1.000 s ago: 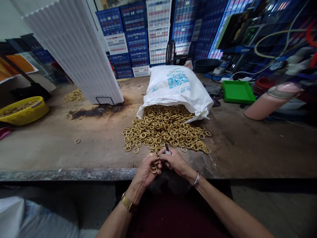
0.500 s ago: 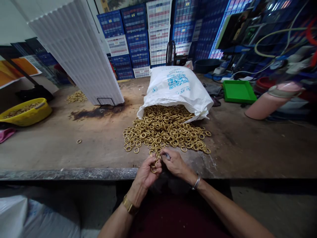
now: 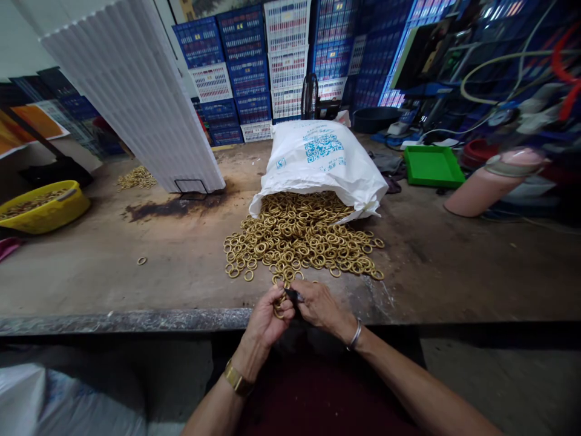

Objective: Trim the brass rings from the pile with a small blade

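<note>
My left hand [image 3: 271, 318], with a gold watch at the wrist, is closed on a few brass rings [image 3: 278, 307] at the table's front edge. Close beside it on the right, my right hand [image 3: 321, 309] grips a small dark tool [image 3: 293, 295], its tip touching the rings by my left fingertips. The tool's shape is mostly hidden by my fingers. Just beyond both hands spreads a heap of brass rings [image 3: 304, 242], spilling from the open mouth of a white sack [image 3: 313, 160] with blue print.
A single ring [image 3: 142, 261] lies on the wooden table [image 3: 181, 284] at left. Farther left are a yellow basin [image 3: 49, 212] and a tall white corrugated panel [image 3: 136, 91]. A green tray [image 3: 433, 166] and a pink bottle [image 3: 488, 184] stand right. Blue and white crates [image 3: 247, 72] are stacked behind.
My right hand has turned slightly, and more of the dark tool shows, its tip now against the rings. My left hand keeps its hold. The whole view has shifted a little.
</note>
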The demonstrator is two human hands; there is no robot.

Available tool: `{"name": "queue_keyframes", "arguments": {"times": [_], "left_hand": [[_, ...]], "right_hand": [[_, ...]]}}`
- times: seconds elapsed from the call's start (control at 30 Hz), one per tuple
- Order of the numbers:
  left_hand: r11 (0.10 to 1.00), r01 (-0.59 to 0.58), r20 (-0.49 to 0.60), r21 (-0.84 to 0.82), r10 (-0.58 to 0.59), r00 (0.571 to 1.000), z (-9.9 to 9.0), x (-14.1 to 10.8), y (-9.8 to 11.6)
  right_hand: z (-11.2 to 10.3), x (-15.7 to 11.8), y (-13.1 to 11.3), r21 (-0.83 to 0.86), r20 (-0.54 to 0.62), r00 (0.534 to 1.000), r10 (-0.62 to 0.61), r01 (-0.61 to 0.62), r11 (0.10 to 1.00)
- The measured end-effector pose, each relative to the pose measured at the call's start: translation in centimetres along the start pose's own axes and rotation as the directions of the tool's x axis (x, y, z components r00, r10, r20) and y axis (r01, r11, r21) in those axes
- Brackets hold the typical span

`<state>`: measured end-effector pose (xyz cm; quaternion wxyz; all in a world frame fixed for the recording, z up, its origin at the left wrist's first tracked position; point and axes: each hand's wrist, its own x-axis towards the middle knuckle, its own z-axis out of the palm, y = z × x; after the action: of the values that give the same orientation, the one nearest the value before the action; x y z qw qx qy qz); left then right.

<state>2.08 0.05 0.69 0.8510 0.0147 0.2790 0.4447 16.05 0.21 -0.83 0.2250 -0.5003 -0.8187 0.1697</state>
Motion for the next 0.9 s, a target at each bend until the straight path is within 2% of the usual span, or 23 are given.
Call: {"name": "queue_keyframes", "arguments": {"times": [0.1, 0.2, 0.33, 0.4, 0.5, 0.6, 0.7, 0.8, 0.9], "left_hand": [[1.0, 0.018, 0.008, 0.008, -0.018, 1.0, 0.1, -0.2, 0.1], [0.996, 0.064, 0.081, 0.069, -0.069, 0.994, 0.6, -1.2, 0.0], [0.949, 0.108, 0.178, 0.297, -0.166, 0.97, 0.5, -3.7, -0.5], [0.886, 0.159, 0.126, 0.436, -0.235, 0.964, -0.7, -4.9, -0.8], [0.781, 0.25, -0.052, 0.572, -0.269, 0.962, -3.8, -5.7, -1.1], [0.756, 0.294, -0.206, 0.585, -0.213, 0.955, -7.6, -5.1, -1.4], [0.782, 0.32, -0.379, 0.535, -0.116, 0.918, -10.5, -3.4, -2.1], [0.812, 0.246, -0.377, 0.529, -0.035, 0.925, -11.7, -1.3, -3.4], [0.835, 0.143, -0.287, 0.531, 0.019, 0.958, -11.2, 0.3, -4.8]], "right_hand": [[-0.3, 0.1, -0.2, -0.017, 0.019, 0.999, 0.045, -0.044, 0.999], [-0.9, 0.2, 0.2, -0.048, 0.004, 0.99, 0.142, -0.141, 0.989], [-1.4, 0.3, 1.4, -0.083, -0.083, 0.975, 0.208, -0.215, 0.973], [-1.4, 0.4, 1.9, -0.093, -0.122, 0.966, 0.228, -0.239, 0.966], [-1.3, 0.5, 2.1, -0.099, -0.153, 0.96, 0.233, -0.25, 0.963], [-1.3, 0.4, 1.8, -0.118, -0.124, 0.965, 0.231, -0.245, 0.962], [-1.5, 0.2, 1.3, -0.144, -0.065, 0.971, 0.23, -0.237, 0.961], [-1.6, 0.3, 0.9, -0.148, -0.021, 0.969, 0.247, -0.248, 0.957], [-1.6, 0.5, 0.4, -0.158, 0.01, 0.959, 0.284, -0.278, 0.947]]}}
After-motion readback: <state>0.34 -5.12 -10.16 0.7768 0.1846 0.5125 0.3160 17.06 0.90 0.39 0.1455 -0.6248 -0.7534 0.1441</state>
